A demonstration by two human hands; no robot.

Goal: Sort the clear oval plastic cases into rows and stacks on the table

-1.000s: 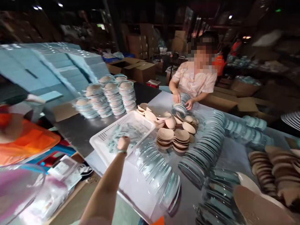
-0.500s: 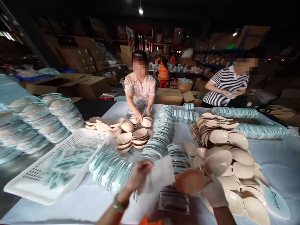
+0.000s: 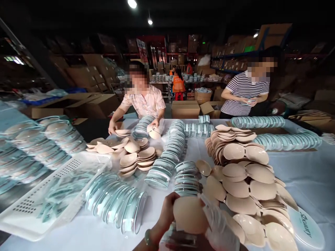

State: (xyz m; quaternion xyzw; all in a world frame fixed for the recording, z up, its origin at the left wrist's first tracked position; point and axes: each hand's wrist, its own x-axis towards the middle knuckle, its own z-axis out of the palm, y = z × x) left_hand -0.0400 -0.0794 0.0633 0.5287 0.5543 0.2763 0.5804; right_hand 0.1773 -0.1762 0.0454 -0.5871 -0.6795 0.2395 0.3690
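A beige bra cup [image 3: 190, 214] is held up low in the middle of the head view. My left hand [image 3: 167, 212], bare with a green bangle at the wrist, is closed on its left edge. My right hand [image 3: 222, 226], in a whitish glove, grips the cup's right side; its fingertips are partly blurred. Below my hands lies a clear case [image 3: 170, 240], partly hidden. Just beyond stands a row of pale blue cases [image 3: 186, 177]. To the right of my right hand, joined pairs of beige bra cups [image 3: 248, 188] are heaped in overlapping layers.
A white perforated basket [image 3: 19, 228] with pale blue strips sits at left, beside a row of clear cases [image 3: 116, 202]. Stacked cases [image 3: 57, 136] stand farther left. Across the table a co-worker [image 3: 143, 101] handles cups; another person [image 3: 246, 92] stands at right. A printed oval card [image 3: 309, 230] lies lower right.
My left hand has moved from a thin translucent sheet onto the bra cup, and my hands have come together. The co-worker opposite has shifted left and spread their hands apart.
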